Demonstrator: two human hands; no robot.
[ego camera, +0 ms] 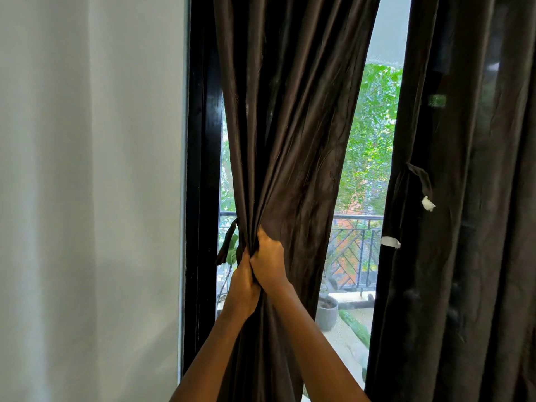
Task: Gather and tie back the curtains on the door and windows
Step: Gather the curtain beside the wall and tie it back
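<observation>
left hand (243, 288) and right hand (268, 261) gripping bunched curtain (290, 126), side by side

Fingertips on both hands are out of sight: the left hand (243, 288) and right hand (268, 259) are dug into the bunched folds of the left curtain (290, 126), so only backs and knuckles show. Both forearms run off the bottom edge. That curtain is chopped by the top and bottom of the frame, and the right curtain (464, 198) by the right edge as well. The dark tie strip (227, 242) dangles lower left of centre, its upper end lost behind fabric. There are white bits (427, 203) on the right curtain, no idea what they are. The railing (356, 227) and pot (327, 311) outside are hazy and half covered.
</observation>
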